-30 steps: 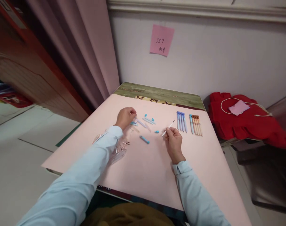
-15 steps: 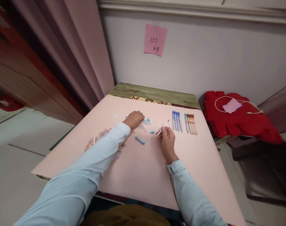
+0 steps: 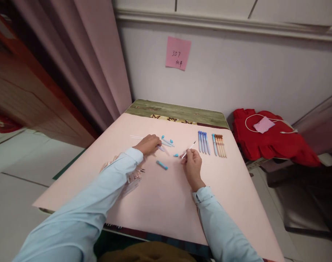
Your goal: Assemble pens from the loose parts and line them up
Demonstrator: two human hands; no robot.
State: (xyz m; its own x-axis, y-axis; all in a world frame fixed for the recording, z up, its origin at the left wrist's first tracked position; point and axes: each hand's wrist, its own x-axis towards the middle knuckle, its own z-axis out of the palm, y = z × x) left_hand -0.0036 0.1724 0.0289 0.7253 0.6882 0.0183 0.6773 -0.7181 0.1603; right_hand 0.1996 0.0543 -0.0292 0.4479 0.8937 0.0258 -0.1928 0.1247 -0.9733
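My right hand (image 3: 193, 163) pinches a slim white pen refill (image 3: 188, 150) with a dark tip, which points up and away. My left hand (image 3: 148, 144) rests over the loose pen parts with its fingers curled together. A pale lilac tube (image 3: 161, 148) lies at its fingertips, and whether they grip it is hidden. Light blue pen barrels (image 3: 168, 143) and small blue caps (image 3: 163, 137) lie just right of that hand. Between my hands are another blue cap (image 3: 176, 155) and a short blue pen part (image 3: 162, 165). White refills (image 3: 135, 137) stick out behind the left hand.
Blue-purple pens (image 3: 203, 142) stand in a row at right, beside one blue and several brown pens (image 3: 219, 145). Clear and pinkish pen parts (image 3: 131, 185) lie by my left forearm on the pink-covered table (image 3: 166, 203). Red cloth (image 3: 275, 142) sits beyond the right edge.
My left hand has drawn back left from the light blue barrels, which show more now, to the lilac tube. The right hand still holds the refill. The view has tilted up slightly.
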